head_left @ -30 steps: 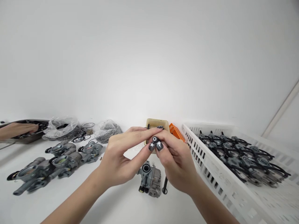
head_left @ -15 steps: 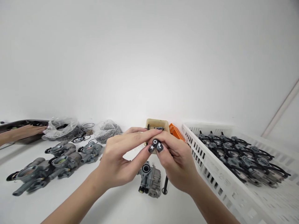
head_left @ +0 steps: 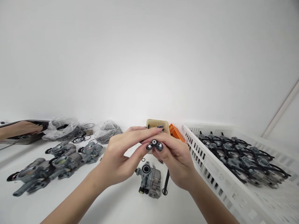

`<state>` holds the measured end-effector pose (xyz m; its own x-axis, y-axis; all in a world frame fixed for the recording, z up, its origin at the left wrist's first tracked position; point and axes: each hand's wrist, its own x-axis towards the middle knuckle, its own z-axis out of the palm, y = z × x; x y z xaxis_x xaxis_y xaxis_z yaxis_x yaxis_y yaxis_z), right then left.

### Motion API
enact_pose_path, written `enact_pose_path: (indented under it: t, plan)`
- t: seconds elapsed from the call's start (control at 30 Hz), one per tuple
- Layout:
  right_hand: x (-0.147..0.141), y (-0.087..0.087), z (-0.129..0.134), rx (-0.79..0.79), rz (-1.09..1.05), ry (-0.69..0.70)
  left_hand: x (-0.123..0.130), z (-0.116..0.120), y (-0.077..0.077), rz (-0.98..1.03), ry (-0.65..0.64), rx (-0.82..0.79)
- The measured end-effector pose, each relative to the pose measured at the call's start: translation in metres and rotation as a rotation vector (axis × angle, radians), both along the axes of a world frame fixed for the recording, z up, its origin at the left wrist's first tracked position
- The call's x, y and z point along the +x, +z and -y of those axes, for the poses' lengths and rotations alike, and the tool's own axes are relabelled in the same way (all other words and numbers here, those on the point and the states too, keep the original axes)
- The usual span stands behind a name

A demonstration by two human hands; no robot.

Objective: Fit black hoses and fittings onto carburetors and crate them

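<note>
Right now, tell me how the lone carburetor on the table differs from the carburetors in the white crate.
The lone carburetor lies by itself on the white table, while the crated carburetors sit packed in rows inside the slatted white crate. The crated carburetors have black tubes looping off them; the lone carburetor has only a black tube beside it. Both have grey metal bodies.

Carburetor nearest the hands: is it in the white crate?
No, the carburetor sits on the white tabletop, outside the white crate.
</note>
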<state>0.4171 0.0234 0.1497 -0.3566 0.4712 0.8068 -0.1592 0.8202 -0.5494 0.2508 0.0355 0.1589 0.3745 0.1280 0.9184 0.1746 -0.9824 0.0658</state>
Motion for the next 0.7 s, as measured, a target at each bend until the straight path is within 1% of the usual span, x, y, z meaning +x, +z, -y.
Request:
enact_pose_path:
  t: [0.17, 0.37, 0.53, 0.7]
  plan:
    - [-0.0040, 0.0006, 0.0019, 0.057, -0.056, -0.119, -0.0036, -0.0024, -0.0011, -0.097, -0.034, -0.085]
    - [-0.0030, 0.0039, 0.0054, 0.093, -0.110, -0.229, -0.0012, -0.0010, -0.0004, -0.095, -0.038, -0.045]
    - [-0.0035, 0.0047, 0.0064, 0.128, -0.121, -0.266, 0.0004, 0.0011, -0.0002, -0.076, 0.009, 0.016]
    - [-0.0047, 0.0043, 0.0078, 0.120, -0.113, -0.266, 0.0013, 0.0022, -0.0006, -0.058, 0.041, 0.052]
